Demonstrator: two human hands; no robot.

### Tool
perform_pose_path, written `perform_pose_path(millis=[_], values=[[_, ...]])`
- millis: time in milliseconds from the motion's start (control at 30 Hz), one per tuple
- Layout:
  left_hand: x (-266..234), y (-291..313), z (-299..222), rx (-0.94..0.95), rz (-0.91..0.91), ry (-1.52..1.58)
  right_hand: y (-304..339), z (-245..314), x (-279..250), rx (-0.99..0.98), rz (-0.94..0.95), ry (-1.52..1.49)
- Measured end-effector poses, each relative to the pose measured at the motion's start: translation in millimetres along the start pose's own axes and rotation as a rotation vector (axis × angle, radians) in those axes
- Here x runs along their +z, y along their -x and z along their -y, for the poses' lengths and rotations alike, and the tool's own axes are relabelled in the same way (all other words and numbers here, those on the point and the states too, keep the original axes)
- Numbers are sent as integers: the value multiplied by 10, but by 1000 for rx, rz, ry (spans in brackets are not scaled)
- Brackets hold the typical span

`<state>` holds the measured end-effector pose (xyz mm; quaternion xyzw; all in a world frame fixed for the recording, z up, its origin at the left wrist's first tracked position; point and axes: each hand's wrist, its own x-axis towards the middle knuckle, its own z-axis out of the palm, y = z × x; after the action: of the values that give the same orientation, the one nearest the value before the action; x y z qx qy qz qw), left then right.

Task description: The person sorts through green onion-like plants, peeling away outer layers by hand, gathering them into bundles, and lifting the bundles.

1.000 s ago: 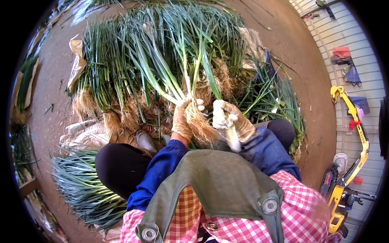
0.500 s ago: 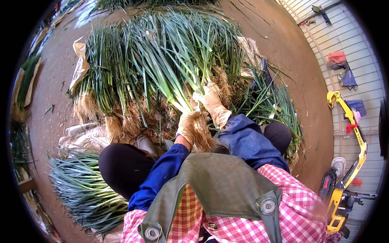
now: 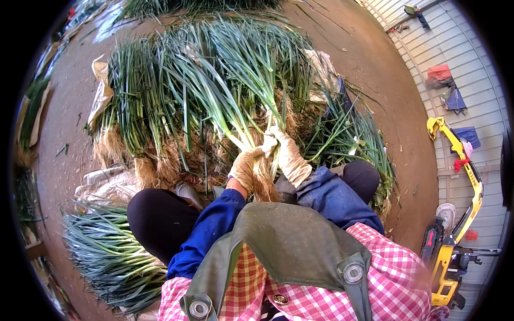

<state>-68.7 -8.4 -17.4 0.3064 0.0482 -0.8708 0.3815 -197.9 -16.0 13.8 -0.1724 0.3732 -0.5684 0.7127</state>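
Note:
My left hand (image 3: 246,166), in a pale work glove, is closed around the white lower stems of a few green onions (image 3: 242,136). Their bushy tan roots (image 3: 263,179) hang below it, and their long leaves fan away toward the pile. My right hand (image 3: 290,158), gloved too, is closed on a green onion stem just beside the left hand, with the fingers of both hands close together. Behind them lies a broad heap of untrimmed green onions (image 3: 214,59), roots facing me.
Cleaner green onions (image 3: 112,251) are stacked at my lower left, near a crumpled pale sack (image 3: 107,184). Loose leaves (image 3: 348,134) lie to the right. My bent knees (image 3: 160,214) flank the work. A yellow mini excavator (image 3: 444,267) stands at the far right by a ribbed wall.
My right hand has drawn down and turned in toward the left hand, a stem coming with it. The left hand keeps its hold, shifting only slightly.

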Motion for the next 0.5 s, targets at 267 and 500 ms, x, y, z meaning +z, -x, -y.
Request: perform_pose_path(millis=[267, 500], values=[[-91, 28, -39, 168, -131, -150, 756, 520, 665, 9, -95, 248], [-86, 106, -117, 94, 10, -190, 1710, 2551, -463, -493, -523, 563]])
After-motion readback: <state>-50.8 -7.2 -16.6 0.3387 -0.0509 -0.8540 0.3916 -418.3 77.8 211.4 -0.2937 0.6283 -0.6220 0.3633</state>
